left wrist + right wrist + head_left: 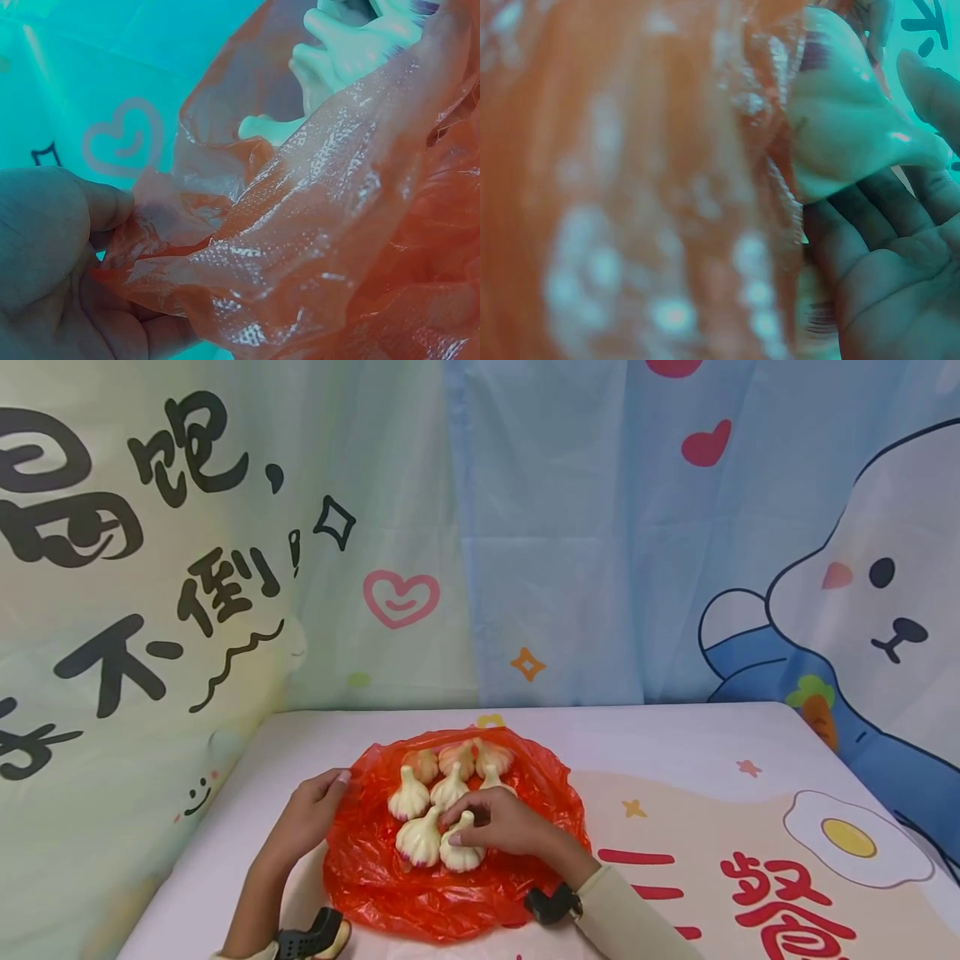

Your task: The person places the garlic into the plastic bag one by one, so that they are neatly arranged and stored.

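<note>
Several white garlic bulbs [417,841] sit in a crumpled red plastic bag [375,885] spread wide on the table. At the bag's left edge, my left hand [311,817] pinches the thin plastic between thumb and fingers; the left wrist view shows the gathered plastic [172,225] there. My right hand [506,823] reaches over the bag to the front right garlic bulb [461,857]. In the right wrist view its fingers [885,210] extend beside a garlic bulb [847,112], while the thumb stands apart from the stem. Bag plastic blurs much of that view.
The bag rests on a table [660,735] with a printed cover showing a fried egg [855,839] and red lettering. Behind the table hangs a printed curtain [547,527]. A black wrist device [551,906] on the right arm is beside the bag's front right edge.
</note>
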Motion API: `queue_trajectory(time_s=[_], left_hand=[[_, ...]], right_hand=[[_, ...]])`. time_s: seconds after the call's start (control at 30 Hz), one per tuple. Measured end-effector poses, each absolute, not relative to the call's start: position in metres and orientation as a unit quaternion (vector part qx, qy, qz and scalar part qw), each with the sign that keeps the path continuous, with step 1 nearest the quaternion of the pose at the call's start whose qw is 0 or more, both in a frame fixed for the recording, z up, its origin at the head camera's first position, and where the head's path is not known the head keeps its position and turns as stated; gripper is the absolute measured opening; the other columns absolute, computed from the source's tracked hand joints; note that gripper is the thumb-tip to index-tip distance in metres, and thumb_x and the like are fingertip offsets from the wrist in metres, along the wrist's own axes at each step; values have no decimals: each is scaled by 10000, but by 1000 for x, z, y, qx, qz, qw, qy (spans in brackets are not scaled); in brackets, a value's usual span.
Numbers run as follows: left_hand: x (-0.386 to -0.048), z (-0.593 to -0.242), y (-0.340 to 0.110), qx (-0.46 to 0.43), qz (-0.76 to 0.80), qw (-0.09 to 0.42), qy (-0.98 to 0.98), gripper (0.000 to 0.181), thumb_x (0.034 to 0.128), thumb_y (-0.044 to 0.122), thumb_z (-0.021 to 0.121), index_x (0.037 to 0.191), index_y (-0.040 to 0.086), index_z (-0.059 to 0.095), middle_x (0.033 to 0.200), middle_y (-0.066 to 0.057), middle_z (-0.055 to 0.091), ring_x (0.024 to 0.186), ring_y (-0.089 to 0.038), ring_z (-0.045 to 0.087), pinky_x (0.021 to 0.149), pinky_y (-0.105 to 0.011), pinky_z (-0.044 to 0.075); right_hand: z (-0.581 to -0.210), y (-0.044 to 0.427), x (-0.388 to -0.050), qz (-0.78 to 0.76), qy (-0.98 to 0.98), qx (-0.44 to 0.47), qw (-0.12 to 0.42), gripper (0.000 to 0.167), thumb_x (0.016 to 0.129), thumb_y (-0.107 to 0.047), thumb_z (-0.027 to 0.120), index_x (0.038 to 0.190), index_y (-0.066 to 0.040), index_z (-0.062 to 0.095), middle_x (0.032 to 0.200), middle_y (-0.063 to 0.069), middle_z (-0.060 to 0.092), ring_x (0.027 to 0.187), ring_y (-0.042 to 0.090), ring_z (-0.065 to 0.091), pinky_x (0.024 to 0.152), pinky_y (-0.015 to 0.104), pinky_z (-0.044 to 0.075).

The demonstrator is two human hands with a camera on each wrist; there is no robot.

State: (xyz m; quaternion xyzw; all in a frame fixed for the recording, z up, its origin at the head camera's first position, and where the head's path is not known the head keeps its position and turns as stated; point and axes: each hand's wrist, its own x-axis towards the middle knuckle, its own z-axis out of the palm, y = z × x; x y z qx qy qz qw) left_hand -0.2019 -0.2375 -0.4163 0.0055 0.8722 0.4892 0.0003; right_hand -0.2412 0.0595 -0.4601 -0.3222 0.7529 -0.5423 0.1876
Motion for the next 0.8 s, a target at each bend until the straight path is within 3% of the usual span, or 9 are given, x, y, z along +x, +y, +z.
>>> queue_trajectory(time_s=[0.2, 0.4, 0.47, 0.63, 0.7, 0.8], left_hand=[[-205, -417, -236, 16, 475, 0, 880, 406, 1057, 333, 405, 1240, 39, 617, 1055, -96, 676, 886, -235, 642, 829, -406, 556], [-202, -406, -250, 10, 435, -7, 900, 497, 1046, 387, 409, 1317, 1, 564, 1153, -140, 654, 1013, -286, 621, 889, -491, 517], [-200, -402, -258, 3, 433, 0, 902, 536, 1042, 412, 406, 1343, -12, 536, 1178, -159, 645, 1053, -317, 616, 907, -519, 497], [-201, -389, -280, 3, 395, 12, 919, 575, 1047, 423, 373, 1363, -42, 490, 1214, -238, 613, 1062, -377, 621, 861, -526, 520], [-207, -380, -286, 20, 350, -8, 937, 526, 1058, 384, 358, 1291, -52, 539, 1126, -250, 631, 978, -374, 637, 791, -490, 556], [-221, -362, -288, 55, 280, -49, 957, 402, 1069, 266, 361, 997, -42, 609, 800, -164, 596, 730, -302, 591, 621, -398, 534]], right_hand=[[-451, 72, -242, -588, 722, -329, 158, 212, 930, -123, 671, 1113, -19, 692, 1103, 132, 685, 1040, 238, 648, 881, 300, 526], [-421, 101, -248, -553, 775, -297, 73, 199, 970, -200, 619, 1112, -87, 702, 1087, 46, 686, 1028, 198, 625, 871, 309, 531], [-412, 118, -254, -555, 778, -291, 48, 190, 975, -180, 609, 1101, -69, 697, 1087, 89, 687, 1014, 273, 629, 858, 376, 544], [-387, 167, -268, -509, 822, -253, -13, 218, 986, -228, 593, 1102, -68, 688, 1095, 99, 688, 1028, 316, 625, 848, 432, 546], [-378, 189, -273, -463, 855, -229, -44, 250, 993, -257, 581, 1118, -66, 682, 1103, 87, 686, 1052, 288, 621, 864, 428, 539], [-371, 221, -281, -387, 897, -195, -85, 295, 1007, -276, 551, 1153, -47, 664, 1131, 130, 673, 1081, 331, 606, 869, 495, 525]])
